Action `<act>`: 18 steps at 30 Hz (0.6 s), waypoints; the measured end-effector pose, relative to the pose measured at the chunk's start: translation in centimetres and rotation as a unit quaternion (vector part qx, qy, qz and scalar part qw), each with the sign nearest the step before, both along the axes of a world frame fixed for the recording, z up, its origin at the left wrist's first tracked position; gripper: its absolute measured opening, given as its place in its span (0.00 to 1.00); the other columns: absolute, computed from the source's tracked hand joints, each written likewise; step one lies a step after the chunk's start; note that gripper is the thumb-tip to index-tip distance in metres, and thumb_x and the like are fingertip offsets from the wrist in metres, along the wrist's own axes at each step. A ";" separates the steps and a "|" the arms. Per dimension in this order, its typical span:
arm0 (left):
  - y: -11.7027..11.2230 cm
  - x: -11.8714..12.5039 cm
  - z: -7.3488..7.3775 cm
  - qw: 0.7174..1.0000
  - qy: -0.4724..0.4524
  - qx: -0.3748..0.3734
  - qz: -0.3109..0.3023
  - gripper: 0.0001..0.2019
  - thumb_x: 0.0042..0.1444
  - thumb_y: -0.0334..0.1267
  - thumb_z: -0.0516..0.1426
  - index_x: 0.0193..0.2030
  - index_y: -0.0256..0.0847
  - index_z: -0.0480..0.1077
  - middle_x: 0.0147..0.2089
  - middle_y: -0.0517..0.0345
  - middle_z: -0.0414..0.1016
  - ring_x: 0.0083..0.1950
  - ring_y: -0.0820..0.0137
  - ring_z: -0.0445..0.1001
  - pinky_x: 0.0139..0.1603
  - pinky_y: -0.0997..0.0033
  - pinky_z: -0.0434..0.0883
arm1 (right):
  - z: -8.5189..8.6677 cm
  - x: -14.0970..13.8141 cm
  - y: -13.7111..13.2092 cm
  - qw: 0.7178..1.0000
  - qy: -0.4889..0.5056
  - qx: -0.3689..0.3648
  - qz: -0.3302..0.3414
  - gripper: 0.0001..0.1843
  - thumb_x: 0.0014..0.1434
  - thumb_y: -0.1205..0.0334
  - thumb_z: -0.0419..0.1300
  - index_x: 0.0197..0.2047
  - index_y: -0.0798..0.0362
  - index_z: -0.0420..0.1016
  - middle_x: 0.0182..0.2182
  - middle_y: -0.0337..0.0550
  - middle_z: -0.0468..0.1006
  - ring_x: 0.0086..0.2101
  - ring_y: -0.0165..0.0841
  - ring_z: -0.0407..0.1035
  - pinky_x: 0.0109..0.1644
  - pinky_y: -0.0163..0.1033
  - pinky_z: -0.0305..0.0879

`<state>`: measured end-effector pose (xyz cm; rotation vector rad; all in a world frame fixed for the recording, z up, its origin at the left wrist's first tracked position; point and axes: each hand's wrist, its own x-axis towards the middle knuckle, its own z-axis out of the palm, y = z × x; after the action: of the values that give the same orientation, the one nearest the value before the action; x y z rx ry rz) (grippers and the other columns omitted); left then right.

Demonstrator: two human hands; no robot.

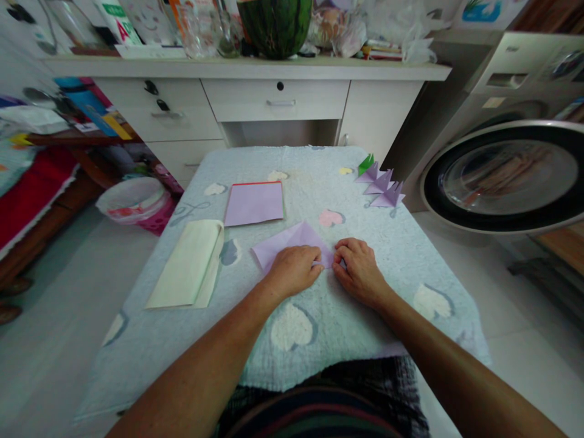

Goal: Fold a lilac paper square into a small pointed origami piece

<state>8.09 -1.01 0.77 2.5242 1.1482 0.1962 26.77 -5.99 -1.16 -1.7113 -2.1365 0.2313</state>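
Note:
A folded sheet of purple origami paper [292, 238] lies on the cloth-covered table, with creases running across it. My left hand [296, 267] rests on its near edge, fingers curled and pressed down on the paper. At the paper's right corner my right hand [358, 267] pinches the edge between thumb and fingers. Behind the left hand sits a stack of square purple paper [254, 204] with a red edge at its far side. Several folded paper pieces [382, 182], purple and one green, stand in a row at the table's far right.
A folded pale green cloth or paper [187, 267] lies on the table's left. Beyond the table stands a white cabinet [278, 100] with a watermelon [276, 27] on top. A washing machine [502, 176] with its round door is at right, a pink bin [137, 201] at left.

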 end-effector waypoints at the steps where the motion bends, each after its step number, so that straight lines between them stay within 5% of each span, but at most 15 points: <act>1: 0.0 0.0 0.0 1.000 0.002 0.001 0.001 0.07 0.60 0.41 0.55 0.37 0.42 0.70 0.37 0.56 0.77 0.39 0.64 0.75 0.39 0.67 0.66 | 0.1 -0.1 0.0 1.000 -0.004 -0.001 -0.001 0.04 0.60 0.61 0.57 0.36 0.51 0.69 0.47 0.49 0.71 0.47 0.44 0.61 0.52 0.51 0.57; 5: -0.1 0.1 0.0 1.000 0.008 0.006 0.003 0.07 0.60 0.41 0.55 0.36 0.42 0.70 0.36 0.57 0.77 0.39 0.64 0.75 0.39 0.68 0.66 | 0.3 -0.3 -0.1 1.000 -0.021 0.000 -0.006 0.10 0.61 0.52 0.57 0.36 0.51 0.68 0.47 0.50 0.70 0.47 0.45 0.61 0.51 0.50 0.57; 18: -0.1 0.2 0.0 1.000 0.027 0.008 0.003 0.08 0.60 0.42 0.54 0.37 0.42 0.69 0.38 0.56 0.77 0.40 0.64 0.75 0.41 0.67 0.67 | 0.3 -0.4 -0.1 1.000 -0.016 -0.007 -0.016 0.09 0.60 0.55 0.58 0.37 0.52 0.65 0.44 0.49 0.70 0.45 0.44 0.60 0.49 0.48 0.55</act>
<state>8.25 -1.07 0.77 2.5544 1.1803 0.1412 26.38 -6.05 -0.81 -1.7673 -2.1324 0.2119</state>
